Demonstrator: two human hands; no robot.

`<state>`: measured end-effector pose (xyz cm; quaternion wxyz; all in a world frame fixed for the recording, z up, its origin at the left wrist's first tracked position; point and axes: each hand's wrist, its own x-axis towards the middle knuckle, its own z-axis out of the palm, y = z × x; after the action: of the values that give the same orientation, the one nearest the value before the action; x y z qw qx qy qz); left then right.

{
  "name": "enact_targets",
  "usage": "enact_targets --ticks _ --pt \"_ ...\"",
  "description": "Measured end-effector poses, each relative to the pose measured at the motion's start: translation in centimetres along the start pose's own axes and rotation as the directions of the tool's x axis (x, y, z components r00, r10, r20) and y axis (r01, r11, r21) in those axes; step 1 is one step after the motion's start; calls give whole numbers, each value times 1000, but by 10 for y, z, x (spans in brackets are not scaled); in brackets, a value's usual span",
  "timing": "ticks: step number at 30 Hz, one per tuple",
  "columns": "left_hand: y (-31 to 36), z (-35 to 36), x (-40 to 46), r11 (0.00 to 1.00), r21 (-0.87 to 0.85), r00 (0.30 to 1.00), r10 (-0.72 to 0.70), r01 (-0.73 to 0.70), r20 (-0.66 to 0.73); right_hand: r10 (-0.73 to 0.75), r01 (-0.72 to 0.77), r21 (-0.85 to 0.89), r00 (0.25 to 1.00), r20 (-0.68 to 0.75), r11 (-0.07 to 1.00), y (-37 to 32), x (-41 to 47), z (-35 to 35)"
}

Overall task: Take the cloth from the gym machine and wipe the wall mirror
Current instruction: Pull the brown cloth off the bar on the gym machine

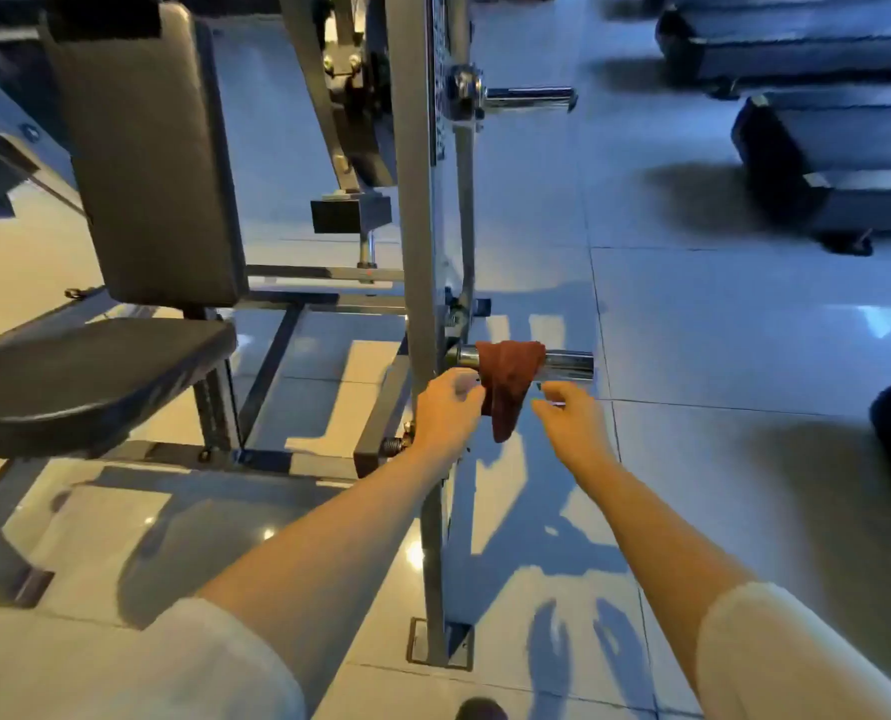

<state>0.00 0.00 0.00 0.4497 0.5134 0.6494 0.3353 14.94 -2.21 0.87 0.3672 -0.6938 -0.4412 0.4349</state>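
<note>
**Q:** Fig. 1, head view. Where's the cloth?

**A:** Cloth [508, 387], reddish-brown, hangs over a chrome peg [568, 362] low on the gym machine [298, 302]. It is draped approx. mid-peg, w/ chrome showing on either side. The longer end dangles below the peg and tapers to a point.

**Q:** Left hand?

**A:** Left hand [448, 405] sits just left of the cloth, in front of the grey upright [417, 252], back of hand twd. camera. Its fingers [467, 384] curl in twd. the cloth's left edge and meet it, or nearly so. Motion blur there, so can't tell whether they pinch the fabric or only touch it.

**Q:** Right hand?

**A:** Right hand [570, 413] is just right of the cloth, below the peg's free end. Thumb & forefinger are apart, the other fingers loosely bent, nothing held btw. them. A narrow strip of floor [719, 330] shows btw. its fingertips [550, 407] and the cloth, i.e. they are apart.

**Q:** Rest of the fig.?

**A:** Both forearms reach fwd. from white sleeves [225, 662] at the bottom edge. Left of the upright are a black padded seat [85, 376] and an upright back pad [147, 163], on the same grey frame. A 2nd chrome peg [529, 96] juts from the upright higher up. The floor is glossy pale tile w/ light reflections & arm shadows. Dark machines [822, 163] stand top right, well apart from the hands.
</note>
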Motion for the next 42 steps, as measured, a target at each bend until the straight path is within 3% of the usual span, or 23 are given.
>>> enact_targets --ticks 2,4,6,12,14,17,19,23,25,28,33,37,39,42 --pt "-3 20 25 978 -112 984 -174 176 28 59 -60 49 998 21 997 3 22 8" --pt "-10 37 46 899 -269 938 -339 345 70 118 -135 215 989 92 967 4 39 18" --pt "-9 49 47 817 -388 903 -405 427 141 167 -197 316 979 120 928 5 47 27" --pt "6 41 31 813 -444 926 -344 376 153 151 -167 391 986 71 905 5 31 30" --pt "18 18 16 795 -475 926 -313 378 213 133 -155 434 988 82 887 -7 17 26" --pt "36 -33 -15 663 -596 891 -316 453 325 21 -100 394 980 200 914 -45 -13 28" --pt "39 -73 -35 610 -669 903 -329 426 275 -70 -11 276 956 284 961 -74 -34 44" --pt "37 -164 -81 641 -737 953 -304 215 14 -255 246 68 939 230 967 -140 -85 102" --pt "29 -215 -107 642 -758 950 -293 113 -107 -372 386 29 864 338 922 -171 -122 140" --pt "8 -292 -154 700 -714 918 -278 -6 -281 -419 528 -53 726 545 847 -201 -176 209" --pt "-42 -412 -241 865 -499 775 -284 -47 -565 -424 678 -36 500 755 734 -231 -265 324" --pt "-77 -491 -316 857 -508 588 -366 -89 -721 -282 546 70 314 906 835 -245 -345 399" --pt "-91 -519 -345 815 -561 532 -414 -143 -738 -215 423 83 275 937 902 -252 -376 424" --pt "-115 -558 -384 673 -688 415 -564 -270 -714 -184 277 112 247 951 954 -268 -412 465"
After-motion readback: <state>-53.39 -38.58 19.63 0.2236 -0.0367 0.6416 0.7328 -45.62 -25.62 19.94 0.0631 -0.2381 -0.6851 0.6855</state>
